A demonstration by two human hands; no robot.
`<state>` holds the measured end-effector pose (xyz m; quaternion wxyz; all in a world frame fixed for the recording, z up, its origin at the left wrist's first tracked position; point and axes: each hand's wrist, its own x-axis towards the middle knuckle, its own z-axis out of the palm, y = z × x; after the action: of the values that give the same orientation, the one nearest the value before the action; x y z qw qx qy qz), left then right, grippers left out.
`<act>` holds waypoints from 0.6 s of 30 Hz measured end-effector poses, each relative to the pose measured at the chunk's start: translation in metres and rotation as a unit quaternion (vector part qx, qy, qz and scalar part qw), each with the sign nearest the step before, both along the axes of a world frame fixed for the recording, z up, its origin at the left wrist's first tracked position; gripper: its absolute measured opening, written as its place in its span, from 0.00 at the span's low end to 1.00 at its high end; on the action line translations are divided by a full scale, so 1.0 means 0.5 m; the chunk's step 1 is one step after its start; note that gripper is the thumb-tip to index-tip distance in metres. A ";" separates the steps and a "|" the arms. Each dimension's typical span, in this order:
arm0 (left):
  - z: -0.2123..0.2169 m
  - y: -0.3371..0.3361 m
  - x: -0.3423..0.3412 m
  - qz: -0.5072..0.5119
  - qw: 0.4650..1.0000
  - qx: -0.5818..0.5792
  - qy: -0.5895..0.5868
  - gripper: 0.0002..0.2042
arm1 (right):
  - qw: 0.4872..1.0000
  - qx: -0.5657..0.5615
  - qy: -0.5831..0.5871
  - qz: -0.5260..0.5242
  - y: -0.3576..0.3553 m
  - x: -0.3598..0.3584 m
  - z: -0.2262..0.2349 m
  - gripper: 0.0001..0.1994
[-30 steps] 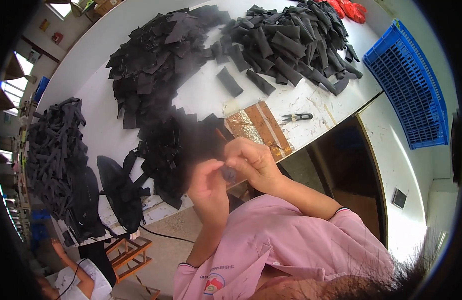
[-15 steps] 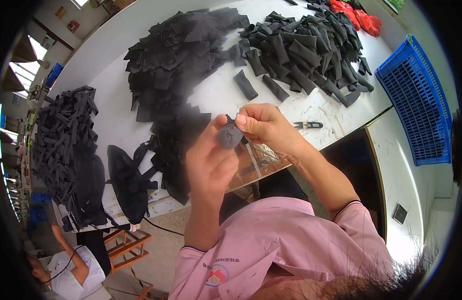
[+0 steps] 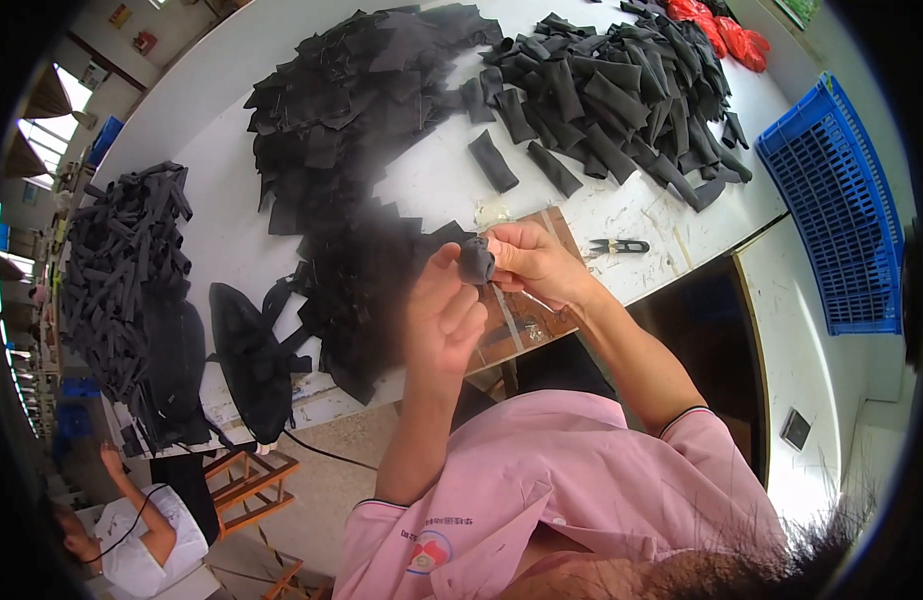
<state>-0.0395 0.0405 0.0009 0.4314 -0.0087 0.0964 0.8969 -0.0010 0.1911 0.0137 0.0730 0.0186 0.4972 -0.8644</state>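
Seemingly soft dark fabric piece (image 3: 476, 262), pinched.

Table: long white worktop (image 3: 232, 80) fills the upper frame.
Floor: bare grey concrete (image 3: 332, 490), lower centre.
Windows: bright daylight panes (image 3: 57, 95) at far left.
Furniture: orange wooden stool (image 3: 247, 490), lower left; white side surface (image 3: 792, 330), right.

Bright, even daylight, fisheye view
Windows (image 3: 42, 130) glow at left; the surface (image 3: 432, 185) bends toward the black rim (edges soft), shadows faint.
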 end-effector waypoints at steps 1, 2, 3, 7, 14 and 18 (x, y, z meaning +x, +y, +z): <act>-0.003 -0.002 0.005 0.022 0.999 -0.021 0.038 0.09 | 1.000 0.019 0.004 -0.013 -0.003 0.004 0.002 0.15; 0.007 -0.002 -0.001 0.020 0.999 -0.022 0.039 0.09 | 1.000 0.010 0.009 -0.020 -0.007 -0.011 -0.001 0.14; 0.026 -0.002 -0.007 0.016 1.000 -0.016 0.015 0.10 | 1.000 0.009 0.011 -0.022 -0.003 -0.016 0.005 0.14; 0.091 -0.002 0.029 0.061 0.968 -0.111 0.217 0.10 | 0.996 0.067 0.056 0.013 0.000 -0.016 0.054 0.13; 0.011 -0.013 -0.008 0.051 0.992 -0.107 0.045 0.11 | 0.998 0.051 0.023 0.004 -0.007 -0.014 -0.007 0.13; 0.048 -0.009 -0.023 0.007 0.994 0.019 -0.103 0.12 | 0.988 0.147 0.052 0.010 -0.001 -0.019 0.084 0.14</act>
<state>-0.0513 0.0363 0.0249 0.4328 -0.0938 0.0347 0.8959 -0.0105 0.1905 0.0558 0.0525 -0.0209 0.6222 -0.7808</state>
